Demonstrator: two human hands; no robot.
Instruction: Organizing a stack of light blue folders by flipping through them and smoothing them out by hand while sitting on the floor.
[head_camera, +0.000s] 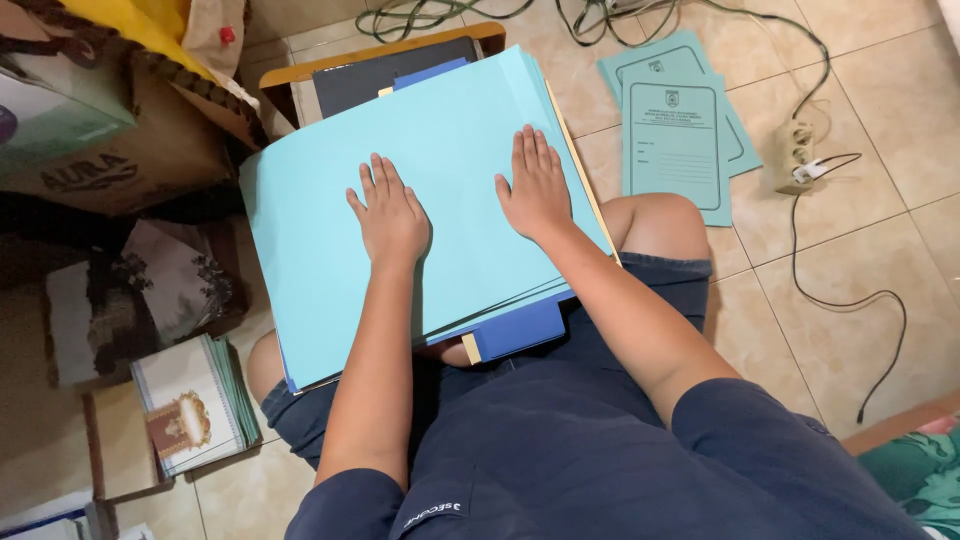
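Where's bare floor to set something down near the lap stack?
Free: tan floor tiles right of the printed teal folders, crossed only by a thin black cable. Smaller patch between the folders and the bare knee. Crowded: left side, with cardboard boxes and a stack of booklets. Both hands, left and right, lie flat on the light-blue paper stack.

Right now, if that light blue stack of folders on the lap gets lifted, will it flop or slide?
The folder stack probably flops: thin card overhanging the knees. Its sheets likely slide, since the lower edges already fan out. Both hands, left hand and right hand, press it flat.
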